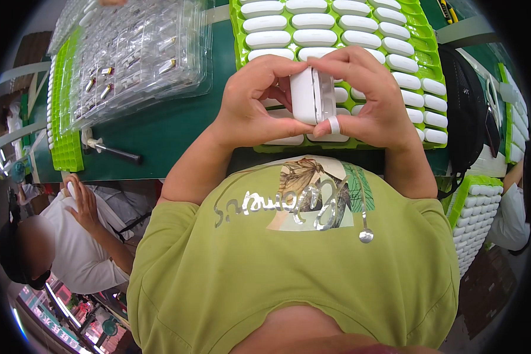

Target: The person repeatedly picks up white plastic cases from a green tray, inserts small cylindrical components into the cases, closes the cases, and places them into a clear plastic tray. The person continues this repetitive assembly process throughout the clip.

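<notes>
A white earbud charging case is held upright between both hands, over the near part of the green tray. Its lid stands partly apart from the body, and a shiny inner edge shows along the gap. My left hand grips the case's left side, thumb below and fingers above. From the other side my right hand pinches it the same way, with a white band round one digit. Rows of similar white cases lie in the tray's slots behind and below the hands.
On the left of the green table lie stacked clear plastic trays of small metallic parts. A black-handled tool rests near the front edge. A black bag sits right of the green tray. A co-worker is at lower left, another at far right.
</notes>
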